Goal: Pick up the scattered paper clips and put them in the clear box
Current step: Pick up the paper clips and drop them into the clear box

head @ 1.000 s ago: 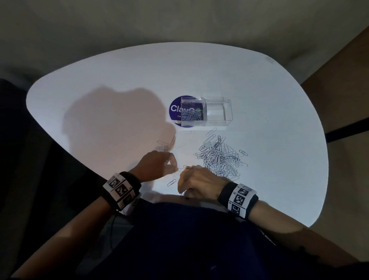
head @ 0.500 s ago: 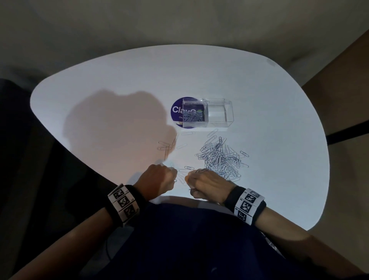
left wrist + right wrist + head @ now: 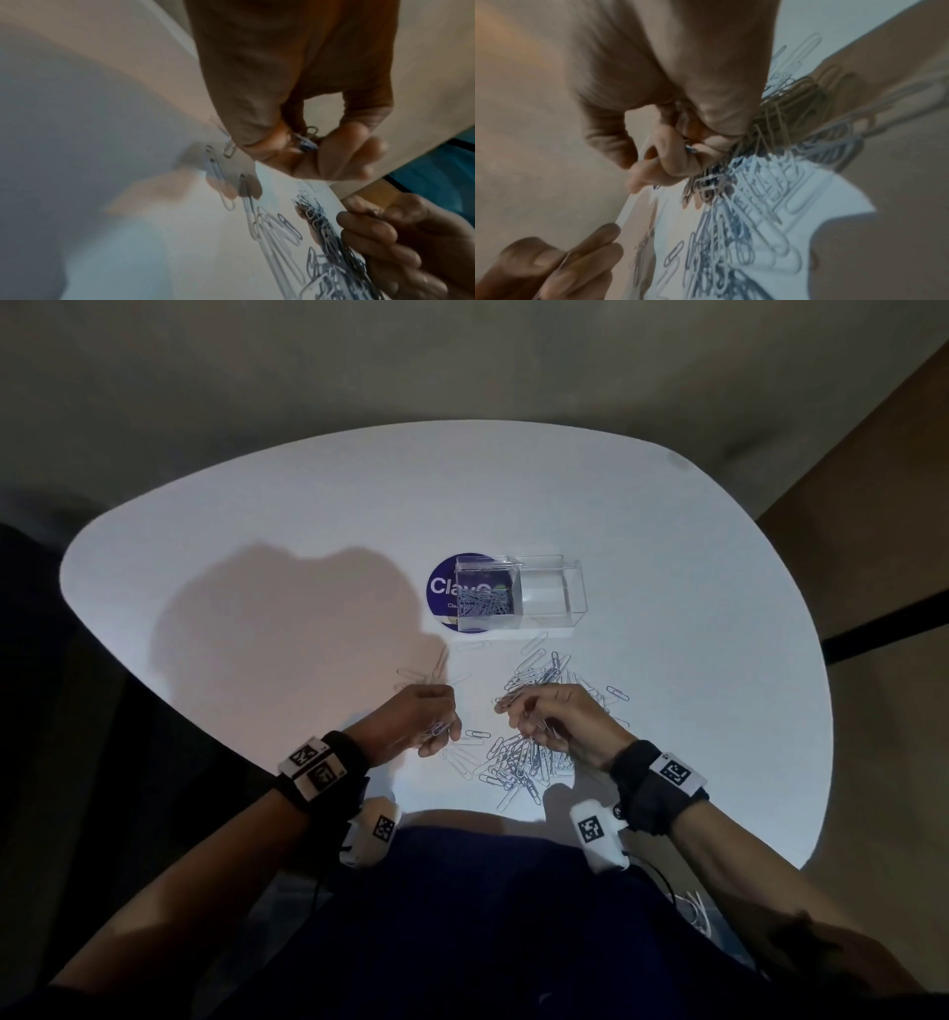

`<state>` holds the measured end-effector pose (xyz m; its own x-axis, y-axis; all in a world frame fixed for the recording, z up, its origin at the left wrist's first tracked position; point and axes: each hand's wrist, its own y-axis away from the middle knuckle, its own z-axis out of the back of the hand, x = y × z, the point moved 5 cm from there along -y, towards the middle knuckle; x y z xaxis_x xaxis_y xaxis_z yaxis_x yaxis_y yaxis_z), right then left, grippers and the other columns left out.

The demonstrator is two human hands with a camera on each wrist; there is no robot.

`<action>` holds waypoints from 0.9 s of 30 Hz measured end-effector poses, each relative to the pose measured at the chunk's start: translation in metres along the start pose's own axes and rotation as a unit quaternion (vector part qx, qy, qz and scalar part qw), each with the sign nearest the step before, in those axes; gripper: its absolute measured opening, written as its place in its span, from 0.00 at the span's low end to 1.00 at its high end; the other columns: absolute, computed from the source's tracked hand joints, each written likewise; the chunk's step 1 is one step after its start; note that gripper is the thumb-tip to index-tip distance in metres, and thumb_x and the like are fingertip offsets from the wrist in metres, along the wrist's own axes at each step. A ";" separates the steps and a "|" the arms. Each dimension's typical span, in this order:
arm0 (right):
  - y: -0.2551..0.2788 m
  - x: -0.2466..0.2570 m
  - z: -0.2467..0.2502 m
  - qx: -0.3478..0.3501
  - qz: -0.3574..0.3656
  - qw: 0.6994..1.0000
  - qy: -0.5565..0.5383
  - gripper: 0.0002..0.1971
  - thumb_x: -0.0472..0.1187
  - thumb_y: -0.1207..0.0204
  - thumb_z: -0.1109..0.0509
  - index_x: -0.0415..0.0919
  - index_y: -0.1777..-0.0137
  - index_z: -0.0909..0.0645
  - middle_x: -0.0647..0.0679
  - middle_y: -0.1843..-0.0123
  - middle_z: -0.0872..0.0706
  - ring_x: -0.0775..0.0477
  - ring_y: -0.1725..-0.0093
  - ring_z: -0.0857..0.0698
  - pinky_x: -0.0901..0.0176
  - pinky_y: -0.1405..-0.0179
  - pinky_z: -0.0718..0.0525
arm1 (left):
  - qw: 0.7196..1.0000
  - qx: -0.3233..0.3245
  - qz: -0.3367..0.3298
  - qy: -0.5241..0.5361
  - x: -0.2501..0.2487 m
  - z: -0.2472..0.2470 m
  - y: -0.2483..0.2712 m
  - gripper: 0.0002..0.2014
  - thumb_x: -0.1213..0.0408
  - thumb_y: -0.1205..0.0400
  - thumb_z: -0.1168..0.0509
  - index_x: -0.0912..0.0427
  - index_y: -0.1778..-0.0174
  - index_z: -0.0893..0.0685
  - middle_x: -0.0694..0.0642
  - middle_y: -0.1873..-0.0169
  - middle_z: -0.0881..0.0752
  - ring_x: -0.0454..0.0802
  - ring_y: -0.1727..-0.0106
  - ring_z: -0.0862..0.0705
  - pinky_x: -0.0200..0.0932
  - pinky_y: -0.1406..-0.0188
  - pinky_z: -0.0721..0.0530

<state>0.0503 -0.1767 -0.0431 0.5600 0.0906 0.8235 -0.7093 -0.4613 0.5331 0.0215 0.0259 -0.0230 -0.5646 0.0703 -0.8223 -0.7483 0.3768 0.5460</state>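
Observation:
Silver paper clips [image 3: 518, 760] lie in a heap on the white table [image 3: 693, 618], with more strewn behind my right hand [image 3: 547, 670]. The clear box [image 3: 518, 598] stands beyond them, with several clips in its left compartment [image 3: 482, 603]. My left hand [image 3: 436, 729] is raised a little, palm turned up, fingers curled round a few clips [image 3: 304, 140]. My right hand [image 3: 539, 724] hovers over the heap and grips a bunch of clips [image 3: 706, 182] that hang from its curled fingers.
A round blue sticker [image 3: 452, 588] lies under the box's left end. A few loose clips [image 3: 431, 672] lie left of the heap, in the shadow. The table's front edge [image 3: 462, 809] runs just below the heap, near my body.
Both hands have lifted off the table from near its front edge, each with clips in it. The right hand has moved forward over the heap.

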 end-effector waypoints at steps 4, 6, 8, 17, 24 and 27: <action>0.006 0.001 -0.002 -0.024 0.019 0.998 0.061 0.10 0.29 0.27 0.25 0.40 0.68 0.15 0.45 0.69 0.17 0.48 0.74 0.21 0.62 0.81 0.26 | 0.999 -0.027 -0.018 0.028 -0.007 0.000 -0.010 0.04 0.72 0.35 0.44 0.64 0.66 0.30 0.61 0.77 0.26 0.48 0.82 0.36 0.37 0.79 0.45; 0.006 0.002 -0.001 -0.050 0.063 0.981 0.179 0.10 0.27 0.31 0.20 0.42 0.66 0.13 0.47 0.65 0.12 0.45 0.56 0.09 0.55 0.57 0.09 | 0.999 -0.041 -0.030 -0.008 -0.009 -0.001 -0.014 0.04 0.70 0.34 0.43 0.66 0.65 0.28 0.59 0.75 0.27 0.47 0.81 0.37 0.36 0.80 0.45; 0.005 0.002 -0.004 -0.062 0.126 0.937 0.321 0.09 0.30 0.32 0.19 0.45 0.62 0.10 0.50 0.59 0.09 0.47 0.51 0.09 0.52 0.49 0.11 | 0.987 -0.067 -0.045 -0.141 -0.008 -0.002 -0.019 0.07 0.65 0.27 0.37 0.60 0.68 0.28 0.51 0.74 0.27 0.47 0.76 0.34 0.39 0.78 0.39; 0.004 0.001 -0.027 -0.051 0.178 0.773 0.607 0.06 0.42 0.26 0.23 0.42 0.58 0.17 0.49 0.56 0.16 0.45 0.58 0.17 0.57 0.63 0.25 | 0.784 -0.117 -0.147 -0.592 0.001 -0.019 -0.026 0.09 0.55 0.21 0.30 0.54 0.50 0.15 0.50 0.59 0.11 0.52 0.58 0.14 0.43 0.58 0.21; 0.001 0.004 -0.020 -0.042 0.107 0.794 0.597 0.07 0.39 0.23 0.30 0.44 0.62 0.23 0.53 0.57 0.18 0.49 0.60 0.20 0.54 0.61 0.20 | 0.798 -0.125 -0.106 -0.580 -0.005 -0.023 -0.029 0.05 0.60 0.24 0.32 0.56 0.56 0.14 0.52 0.63 0.11 0.53 0.62 0.15 0.41 0.62 0.23; 0.006 0.011 -0.002 -0.096 0.096 0.915 0.381 0.08 0.38 0.21 0.29 0.40 0.61 0.21 0.54 0.61 0.15 0.58 0.63 0.15 0.60 0.60 0.17 | 0.806 -0.112 -0.106 -0.572 -0.006 -0.022 -0.029 0.04 0.62 0.24 0.33 0.56 0.56 0.14 0.52 0.62 0.10 0.52 0.63 0.15 0.43 0.60 0.18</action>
<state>0.0513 -0.1762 -0.0307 0.0081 0.6469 0.7626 -0.8665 -0.3761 0.3283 0.0388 -0.0056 -0.0308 0.1780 0.8801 -0.4401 -0.9021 0.3246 0.2844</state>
